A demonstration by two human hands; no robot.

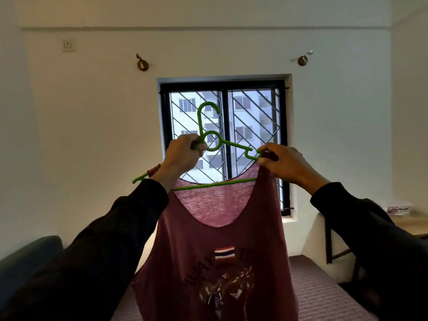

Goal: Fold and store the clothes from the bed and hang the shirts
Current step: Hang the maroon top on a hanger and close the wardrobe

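Note:
I hold a maroon sleeveless shirt (215, 246) with a flag and a printed figure up in front of the window, draped on a green plastic hanger (209, 126). My left hand (183, 154) grips the hanger just below its hook, on the left shoulder bar. My right hand (284, 163) pinches the shirt's right strap at the hanger's right end. The left strap sits over the hanger's left arm (141, 178), whose tip sticks out past my wrist. The shirt hangs down over the bed (319, 290).
A barred window (224, 140) is straight ahead in a white wall. Two wall hooks (142, 63) (303, 59) sit above it. A wooden table (412, 225) with a box stands at right; a dark blue headboard or chair (30, 256) is at left.

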